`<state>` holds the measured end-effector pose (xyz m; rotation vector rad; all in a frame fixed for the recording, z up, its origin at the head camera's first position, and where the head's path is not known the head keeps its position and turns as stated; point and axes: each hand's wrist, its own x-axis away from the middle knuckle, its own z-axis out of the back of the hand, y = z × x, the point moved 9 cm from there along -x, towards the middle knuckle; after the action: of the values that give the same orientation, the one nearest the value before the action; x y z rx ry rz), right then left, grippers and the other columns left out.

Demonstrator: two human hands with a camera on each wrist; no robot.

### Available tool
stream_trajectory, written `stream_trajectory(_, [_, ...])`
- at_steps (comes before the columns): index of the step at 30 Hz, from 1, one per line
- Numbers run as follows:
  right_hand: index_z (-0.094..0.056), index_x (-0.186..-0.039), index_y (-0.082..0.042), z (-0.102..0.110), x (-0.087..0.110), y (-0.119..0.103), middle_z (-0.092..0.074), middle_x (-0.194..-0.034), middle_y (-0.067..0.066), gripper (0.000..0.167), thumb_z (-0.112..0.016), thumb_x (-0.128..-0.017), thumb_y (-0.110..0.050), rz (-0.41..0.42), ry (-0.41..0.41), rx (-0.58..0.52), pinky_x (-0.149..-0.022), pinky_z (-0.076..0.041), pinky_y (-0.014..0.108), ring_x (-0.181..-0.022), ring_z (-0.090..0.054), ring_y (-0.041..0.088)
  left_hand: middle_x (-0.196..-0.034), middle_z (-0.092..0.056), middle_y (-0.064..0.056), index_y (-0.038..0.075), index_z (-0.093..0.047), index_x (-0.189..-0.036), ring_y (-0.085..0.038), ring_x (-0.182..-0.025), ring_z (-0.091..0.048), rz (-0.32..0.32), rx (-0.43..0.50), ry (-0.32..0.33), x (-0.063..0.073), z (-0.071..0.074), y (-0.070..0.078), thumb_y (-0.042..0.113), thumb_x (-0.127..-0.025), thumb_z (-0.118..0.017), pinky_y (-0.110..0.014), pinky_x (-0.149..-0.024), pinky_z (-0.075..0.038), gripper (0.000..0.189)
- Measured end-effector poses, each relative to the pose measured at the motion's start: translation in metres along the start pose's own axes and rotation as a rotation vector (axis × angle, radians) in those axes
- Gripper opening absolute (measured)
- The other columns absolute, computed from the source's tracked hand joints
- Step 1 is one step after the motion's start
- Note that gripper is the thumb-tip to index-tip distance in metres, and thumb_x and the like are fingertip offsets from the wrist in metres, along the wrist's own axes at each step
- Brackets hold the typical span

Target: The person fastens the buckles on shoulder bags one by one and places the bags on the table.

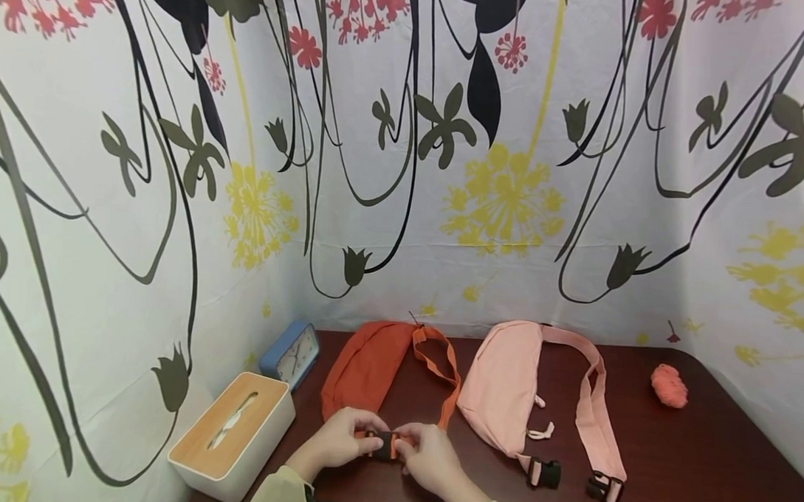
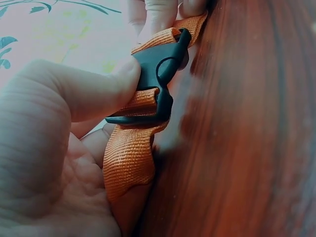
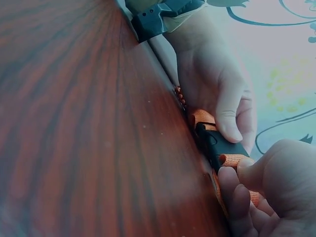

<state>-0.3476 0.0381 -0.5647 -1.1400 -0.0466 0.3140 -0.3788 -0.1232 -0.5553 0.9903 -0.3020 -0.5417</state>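
Note:
An orange-red waist bag (image 1: 365,364) lies on the dark wooden table, its orange strap (image 1: 452,389) looping round on the right. At the bag's near end is a black side-release buckle (image 2: 160,69), its two halves joined. My left hand (image 1: 345,439) pinches the buckle, with the thumb pressed on its flat face in the left wrist view. From the other side my right hand (image 1: 431,455) pinches the orange webbing (image 3: 234,160) right beside the buckle. The fingers behind the buckle are partly hidden.
A pink waist bag (image 1: 504,380) lies to the right, its buckle halves (image 1: 546,473) apart. At the left stand a tissue box (image 1: 255,453) with a wooden lid and a blue clock (image 1: 292,353). Far right is a coral yarn bundle (image 1: 669,386). Patterned cloth (image 1: 405,170) hangs behind the table.

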Motion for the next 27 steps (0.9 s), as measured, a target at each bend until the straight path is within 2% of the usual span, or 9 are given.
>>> stream_trajectory(11, [-0.081,-0.117,-0.004,0.0003,0.0006,-0.0005,-0.075,-0.078,-0.002,0.017,-0.075,-0.103,-0.012,0.001,-0.016,-0.002,-0.058,-0.054,0.025,-0.056,-0.069,0.012,-0.084,-0.074,-0.007,0.018,-0.082,-0.115,-0.007,-0.067,-0.063,0.007,0.029,-0.011,-0.0007,-0.0009,-0.0052,0.017,-0.103,-0.077,-0.024,-0.061,-0.048,0.013])
stream_trajectory(22, [-0.081,-0.118,-0.006,-0.0002,0.0007,-0.0002,-0.074,-0.078,-0.003,0.017,-0.076,-0.103,-0.013,0.006,-0.015,0.005,-0.058,-0.054,0.025,-0.056,-0.068,0.011,-0.085,-0.075,-0.011,0.017,-0.081,-0.116,-0.004,-0.064,-0.06,-0.017,0.011,-0.011,-0.0015,-0.0021,-0.0081,0.02,-0.104,-0.077,-0.022,-0.062,-0.048,0.014])
stream_trajectory(27, [-0.08,-0.119,-0.006,0.0002,0.0006,-0.0011,-0.074,-0.079,-0.002,0.018,-0.075,-0.103,-0.013,0.016,-0.023,-0.005,-0.057,-0.054,0.026,-0.056,-0.068,0.012,-0.086,-0.075,-0.014,0.015,-0.081,-0.117,-0.004,-0.064,-0.06,-0.036,0.017,-0.023,-0.001,-0.0025,-0.0039,0.021,-0.105,-0.076,-0.022,-0.063,-0.048,0.015])
